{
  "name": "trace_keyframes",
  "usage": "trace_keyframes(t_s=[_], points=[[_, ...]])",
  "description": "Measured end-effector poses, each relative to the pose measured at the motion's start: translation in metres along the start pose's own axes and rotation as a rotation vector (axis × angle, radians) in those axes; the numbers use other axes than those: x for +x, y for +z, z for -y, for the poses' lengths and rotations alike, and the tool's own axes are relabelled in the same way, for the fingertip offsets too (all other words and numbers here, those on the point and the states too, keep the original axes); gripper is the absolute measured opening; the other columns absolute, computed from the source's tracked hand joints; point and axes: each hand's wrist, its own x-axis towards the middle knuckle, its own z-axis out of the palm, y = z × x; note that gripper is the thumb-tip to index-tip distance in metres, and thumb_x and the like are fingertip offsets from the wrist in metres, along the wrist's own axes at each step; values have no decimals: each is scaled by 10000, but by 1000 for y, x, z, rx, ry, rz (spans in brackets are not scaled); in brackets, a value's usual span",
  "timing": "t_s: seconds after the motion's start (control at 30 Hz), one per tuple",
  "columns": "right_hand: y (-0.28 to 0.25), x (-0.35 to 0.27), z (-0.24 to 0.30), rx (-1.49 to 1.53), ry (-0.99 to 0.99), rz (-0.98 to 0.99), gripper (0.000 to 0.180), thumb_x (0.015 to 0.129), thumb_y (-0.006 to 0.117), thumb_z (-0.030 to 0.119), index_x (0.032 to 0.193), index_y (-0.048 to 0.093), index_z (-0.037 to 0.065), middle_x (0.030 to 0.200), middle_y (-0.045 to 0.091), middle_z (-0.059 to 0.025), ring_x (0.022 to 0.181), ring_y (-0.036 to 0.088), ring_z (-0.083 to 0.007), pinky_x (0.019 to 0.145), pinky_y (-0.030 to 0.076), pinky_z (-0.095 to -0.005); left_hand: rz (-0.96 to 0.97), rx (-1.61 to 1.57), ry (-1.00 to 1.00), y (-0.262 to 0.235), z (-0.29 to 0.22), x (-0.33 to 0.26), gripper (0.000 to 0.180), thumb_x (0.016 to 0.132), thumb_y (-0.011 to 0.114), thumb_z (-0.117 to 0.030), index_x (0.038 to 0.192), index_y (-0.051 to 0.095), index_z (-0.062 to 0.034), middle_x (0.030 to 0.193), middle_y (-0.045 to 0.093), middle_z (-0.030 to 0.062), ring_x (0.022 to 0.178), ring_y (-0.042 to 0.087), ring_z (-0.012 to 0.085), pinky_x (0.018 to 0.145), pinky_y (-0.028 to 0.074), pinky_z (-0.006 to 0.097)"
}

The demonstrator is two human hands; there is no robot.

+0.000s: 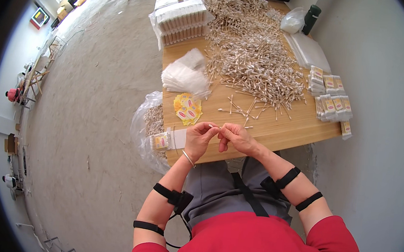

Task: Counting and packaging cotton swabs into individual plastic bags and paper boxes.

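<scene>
White-tipped swab [211, 125], left fingers [210, 133], right fingers [227, 132], pinching

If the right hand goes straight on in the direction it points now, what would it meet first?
Most likely the left hand: the right hand points leftward at it, with the fingers very close, though depth is unclear in this view.
</scene>
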Motion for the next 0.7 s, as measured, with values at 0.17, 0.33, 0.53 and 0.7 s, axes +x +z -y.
trace_keyframes(t_s=[0.17,0.33,0.53,0.7], points=[[-4,2,-13,-196,-63,-140,247,959,518,241,885,595,19,724,658,-93,647,617,-141,587,484,-264,-153,23,52,-21,-3,1,65,872,643,-45,912,658,4,822,676,36,752,619,89,713,501,223],[-38,-1,-15,-778,-204,-623,193,836,652,217,954,665,64,795,644,-71,758,612,-233,683,482,-337,-636,262,215,-112,-37,13,106,881,643,-103,940,636,-16,859,654,39,773,603,118,727,478,261],[-61,17,-18,-1235,-249,-801,150,788,656,186,911,696,110,877,592,-51,915,534,-249,858,413,-379,-929,1066,300,-123,-21,-1,528,724,714,-99,1214,535,-18,1221,544,160,1182,449,335,1043,283,434],[-61,27,-25,-1176,-257,-776,106,795,656,180,862,712,120,860,595,-46,898,543,-250,818,425,-373,-162,1052,431,-40,17,-3,480,708,705,-43,1167,563,-42,1238,530,150,1166,470,341,1030,336,424]])
